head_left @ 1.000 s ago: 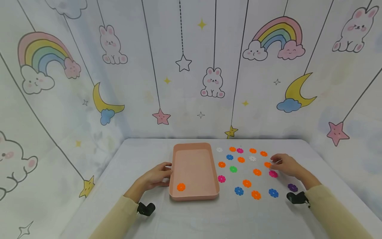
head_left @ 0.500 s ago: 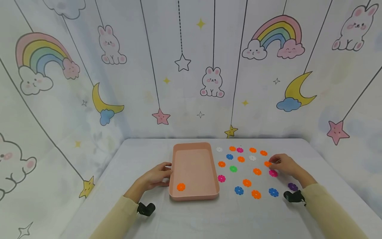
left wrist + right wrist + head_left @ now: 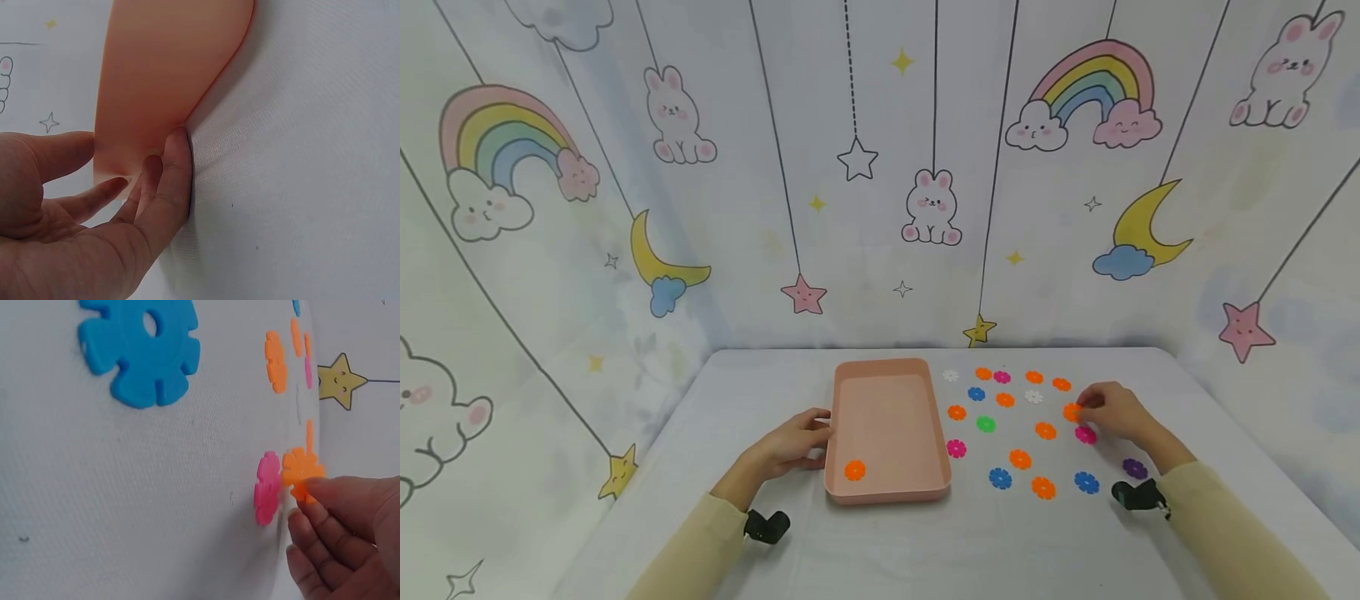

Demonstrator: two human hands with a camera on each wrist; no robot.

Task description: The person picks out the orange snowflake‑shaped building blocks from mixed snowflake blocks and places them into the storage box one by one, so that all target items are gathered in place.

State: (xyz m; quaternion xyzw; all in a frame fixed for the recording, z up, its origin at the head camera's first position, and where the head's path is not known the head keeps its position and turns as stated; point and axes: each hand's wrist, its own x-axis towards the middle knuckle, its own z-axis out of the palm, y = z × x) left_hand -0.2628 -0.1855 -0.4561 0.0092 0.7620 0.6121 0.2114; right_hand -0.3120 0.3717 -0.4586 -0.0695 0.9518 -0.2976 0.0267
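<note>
My right hand (image 3: 1116, 410) pinches an orange notched plastic disc (image 3: 300, 467) by its edge, thumb on its face; in the right wrist view the disc is tilted up off the cloth. Right by it lies a pink disc (image 3: 268, 487). On the other side, my left hand (image 3: 792, 442) touches the left wall of a shallow pink tray (image 3: 887, 497) with its fingertips, fingers loosely bent and not wrapped round it. One orange disc (image 3: 855, 470) lies in the tray's near left corner. The left wrist view shows the tray's outer wall (image 3: 169, 56) against the fingers.
Several flat notched discs lie scattered right of the tray, among them a green disc (image 3: 986, 424), a purple disc (image 3: 1135, 469) and a white disc (image 3: 1033, 397). A white cloth (image 3: 880, 554) covers the table. Behind it hangs a printed curtain (image 3: 880, 250).
My right hand has closed in on the orange disc beside the pink one and now pinches it, the edge lifted. My left hand and the tray have stayed put.
</note>
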